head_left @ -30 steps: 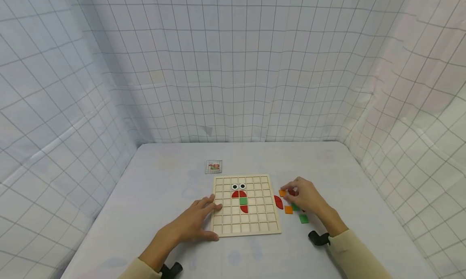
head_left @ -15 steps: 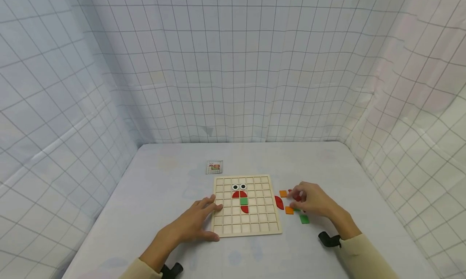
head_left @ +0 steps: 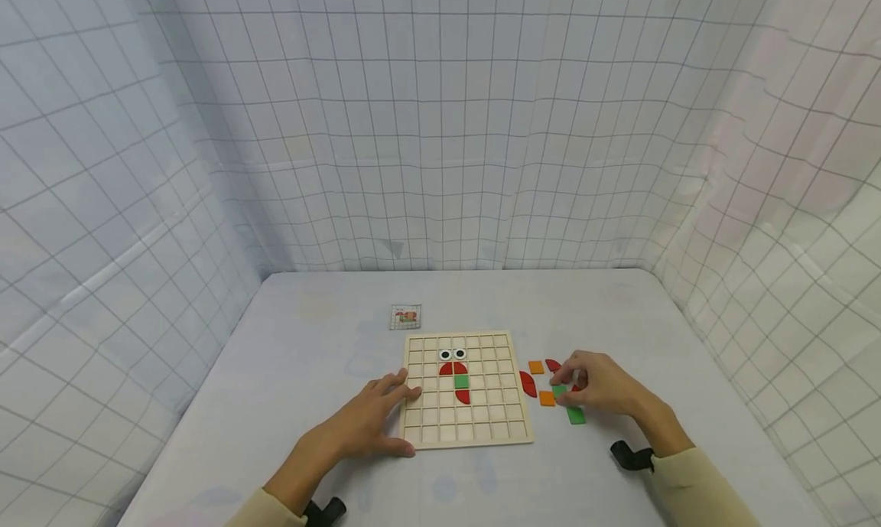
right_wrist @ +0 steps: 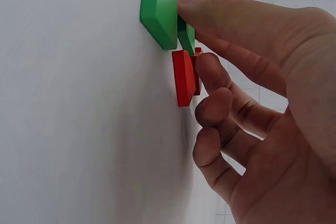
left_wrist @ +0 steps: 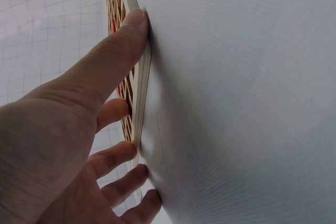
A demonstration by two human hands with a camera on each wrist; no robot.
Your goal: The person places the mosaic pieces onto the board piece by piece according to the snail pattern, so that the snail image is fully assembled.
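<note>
On the tabletop [head_left: 330, 305], left hand [head_left: 368, 418], fingers spread, touched the gridded board [head_left: 495, 414]; right hand [head_left: 606, 385] bracketed a green tile [head_left: 560, 390], finger pinch uncertain

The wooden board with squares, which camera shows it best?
The head view: the board shows nearly whole from above, the left hand covering a bit of edge. The left wrist view shows it nearly edge-on, partly behind that hand; the right wrist view, only a sliver.

The table [head_left: 316, 359] was pale and flat. Directly on it lay a gridded board [head_left: 499, 414]; beyond the board's far edge, a card [head_left: 405, 317]; near its right side, two orange tiles [head_left: 547, 398], two green tiles [head_left: 576, 416] and several red tiles [head_left: 528, 385].
</note>
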